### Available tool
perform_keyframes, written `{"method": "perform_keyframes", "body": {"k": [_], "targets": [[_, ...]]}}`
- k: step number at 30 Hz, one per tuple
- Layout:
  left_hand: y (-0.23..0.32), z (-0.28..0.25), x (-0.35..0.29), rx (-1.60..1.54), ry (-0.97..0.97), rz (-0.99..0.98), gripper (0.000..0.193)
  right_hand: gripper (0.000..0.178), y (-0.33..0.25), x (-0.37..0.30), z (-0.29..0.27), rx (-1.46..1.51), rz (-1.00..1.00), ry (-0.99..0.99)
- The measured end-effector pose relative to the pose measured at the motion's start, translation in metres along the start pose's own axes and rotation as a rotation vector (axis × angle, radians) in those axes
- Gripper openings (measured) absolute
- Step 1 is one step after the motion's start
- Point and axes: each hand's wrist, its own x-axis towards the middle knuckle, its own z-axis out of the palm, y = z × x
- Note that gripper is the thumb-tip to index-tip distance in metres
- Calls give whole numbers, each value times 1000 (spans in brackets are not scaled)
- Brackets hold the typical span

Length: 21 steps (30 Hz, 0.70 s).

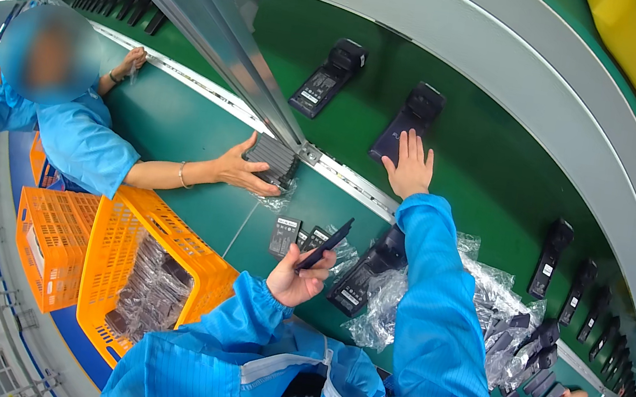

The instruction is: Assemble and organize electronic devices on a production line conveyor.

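My left hand (293,281) holds a thin dark cover panel (333,241) on edge, pinched between thumb and fingers above the green bench. My right hand (411,167) reaches over the rail onto the green belt. Its fingers are stretched and lie on the lower part of a dark handheld terminal (408,119); whether they press on it I cannot tell. Another terminal (330,77) rests to its left, a pale label on its back. Flat batteries (284,236) lie beyond my left hand. On the bench between my arms is a further terminal (359,278), partly under clear plastic wrap (381,308).
An orange crate (214,286) of plastic-wrapped dark parts stands at my left. Past it, a co-worker's hand (244,168) grips a stack of dark flat pieces (272,160). A metal post (226,43) rises from the rail. More terminals (552,256) line the belt rightward, near other people.
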Motion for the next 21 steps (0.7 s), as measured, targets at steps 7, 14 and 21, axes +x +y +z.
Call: {"method": "perform_keyframes", "body": {"k": [7,14,21], "targets": [[4,14,19,293,164,164,52,76,-21,19,-31,-125,76,-299],[-3,31,36,1076,555,848,66,54,-54,-46,-108,1358,37,-826],[2,30,30,2192,624,817,60,26,-59,-111,-115,1765,513,-400]]}}
